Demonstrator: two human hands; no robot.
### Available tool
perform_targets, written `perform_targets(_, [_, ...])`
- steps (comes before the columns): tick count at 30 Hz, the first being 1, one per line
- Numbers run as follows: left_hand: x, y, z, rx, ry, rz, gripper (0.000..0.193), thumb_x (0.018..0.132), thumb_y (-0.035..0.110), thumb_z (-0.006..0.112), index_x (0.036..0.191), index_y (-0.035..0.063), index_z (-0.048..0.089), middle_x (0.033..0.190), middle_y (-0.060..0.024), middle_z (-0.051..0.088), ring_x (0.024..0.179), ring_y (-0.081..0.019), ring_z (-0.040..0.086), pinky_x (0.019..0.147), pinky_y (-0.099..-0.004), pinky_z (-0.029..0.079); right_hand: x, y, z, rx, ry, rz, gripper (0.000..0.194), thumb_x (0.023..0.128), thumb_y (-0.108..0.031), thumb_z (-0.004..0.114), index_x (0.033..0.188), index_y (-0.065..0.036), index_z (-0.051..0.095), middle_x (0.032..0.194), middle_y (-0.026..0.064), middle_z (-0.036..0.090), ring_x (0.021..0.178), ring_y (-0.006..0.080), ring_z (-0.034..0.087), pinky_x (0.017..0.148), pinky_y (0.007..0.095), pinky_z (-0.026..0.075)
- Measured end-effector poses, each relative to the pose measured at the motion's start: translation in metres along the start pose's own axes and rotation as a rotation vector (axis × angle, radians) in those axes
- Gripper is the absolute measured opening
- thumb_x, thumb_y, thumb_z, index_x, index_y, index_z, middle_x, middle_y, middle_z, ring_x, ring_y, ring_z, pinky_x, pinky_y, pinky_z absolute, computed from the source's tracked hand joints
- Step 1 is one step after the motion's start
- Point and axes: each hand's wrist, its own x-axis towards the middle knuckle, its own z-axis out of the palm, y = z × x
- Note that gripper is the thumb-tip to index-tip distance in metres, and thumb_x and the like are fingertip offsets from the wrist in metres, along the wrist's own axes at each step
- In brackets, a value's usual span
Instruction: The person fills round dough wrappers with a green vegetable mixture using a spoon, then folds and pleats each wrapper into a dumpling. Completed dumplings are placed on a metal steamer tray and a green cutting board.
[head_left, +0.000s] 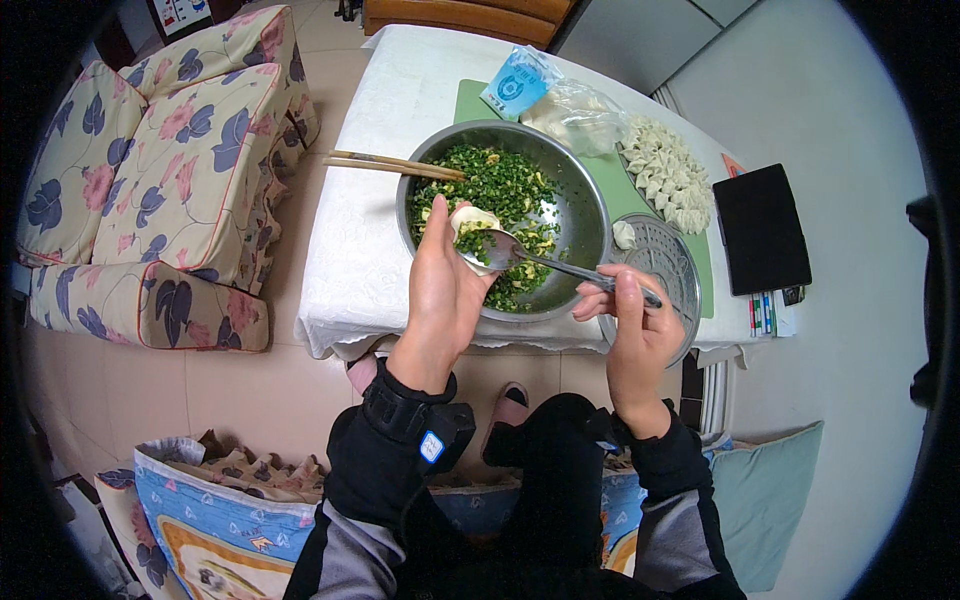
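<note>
On the palm of my left hand (439, 289) rests a round dumpling wrapper (480, 217) with chopped green filling on it. My right hand (637, 322) grips the dark handle of a metal spoon (559, 264), whose bowl lies over the wrapper and touches the filling. Both hands are above the near side of a large stainless steel bowl (596, 217). Inside it is chopped green filling (510, 180) with yellow bits. A pair of wooden chopsticks (375, 163) leans across the bowl's left rim, tips in the filling.
Right of the bowl, one dumpling (624, 235) sits on a perforated metal steamer tray (660, 262). Behind it, many dumplings (664, 172) fill another tray. A plastic bag of wrappers (577, 112), a blue packet (517, 82) and a black tablet-like object (763, 229) share the table (352, 247).
</note>
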Motion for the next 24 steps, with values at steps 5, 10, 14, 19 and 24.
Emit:
perform_targets(5, [-0.001, 0.002, 0.001, -0.038, -0.043, -0.028, 0.049, 0.103, 0.044, 0.033, 0.131, 0.0047, 0.039, 0.122, -0.0109, 0.053, 0.114, -0.0215, 0.054, 0.099, -0.0422, 0.042, 0.004, 0.008, -0.004, 0.046, 0.072, 0.044, 0.028, 0.101, -0.016, 0.046, 0.103, 0.009, 0.060, 0.081, 0.0172, 0.067, 0.066, 0.0168, 0.065, 0.061, 0.0272, 0.054])
perform_targets(10, [-0.001, 0.000, 0.003, -0.078, -0.020, -0.027, 0.052, 0.101, 0.045, 0.037, 0.130, 0.0024, 0.039, 0.121, -0.0146, 0.053, 0.115, -0.0262, 0.054, 0.101, -0.0424, 0.042, 0.006, 0.011, -0.002, 0.151, 0.146, 0.099, 0.029, 0.101, -0.017, 0.046, 0.104, 0.009, 0.058, 0.080, 0.0172, 0.066, 0.065, 0.0169, 0.065, 0.060, 0.0278, 0.054])
perform_targets(14, [-0.002, 0.001, 0.000, -0.084, -0.003, -0.038, 0.054, 0.101, 0.046, 0.038, 0.132, 0.0012, 0.037, 0.116, -0.0118, 0.053, 0.112, -0.0233, 0.054, 0.099, -0.0413, 0.041, 0.004, 0.015, 0.006, 0.152, 0.121, 0.137, 0.030, 0.101, -0.018, 0.045, 0.104, 0.009, 0.057, 0.081, 0.0175, 0.066, 0.065, 0.0171, 0.065, 0.061, 0.0285, 0.055])
perform_targets(19, [-0.001, -0.001, -0.004, -0.147, -0.003, -0.027, 0.054, 0.099, 0.045, 0.043, 0.128, -0.0007, 0.039, 0.114, -0.0141, 0.055, 0.110, -0.0250, 0.054, 0.101, -0.0411, 0.041, -0.002, 0.015, 0.010, 0.076, 0.114, 0.109, 0.029, 0.101, -0.018, 0.045, 0.104, 0.009, 0.057, 0.082, 0.0185, 0.066, 0.064, 0.0180, 0.065, 0.061, 0.0292, 0.056])
perform_targets(24, [0.001, 0.000, -0.007, -0.165, -0.021, -0.010, 0.056, 0.100, 0.044, 0.042, 0.132, -0.0017, 0.037, 0.116, -0.0143, 0.054, 0.113, -0.0250, 0.053, 0.103, -0.0407, 0.040, -0.004, 0.005, 0.009, 0.064, 0.121, 0.057, 0.029, 0.102, -0.017, 0.044, 0.105, 0.008, 0.057, 0.084, 0.0179, 0.065, 0.067, 0.0186, 0.066, 0.063, 0.0295, 0.056])
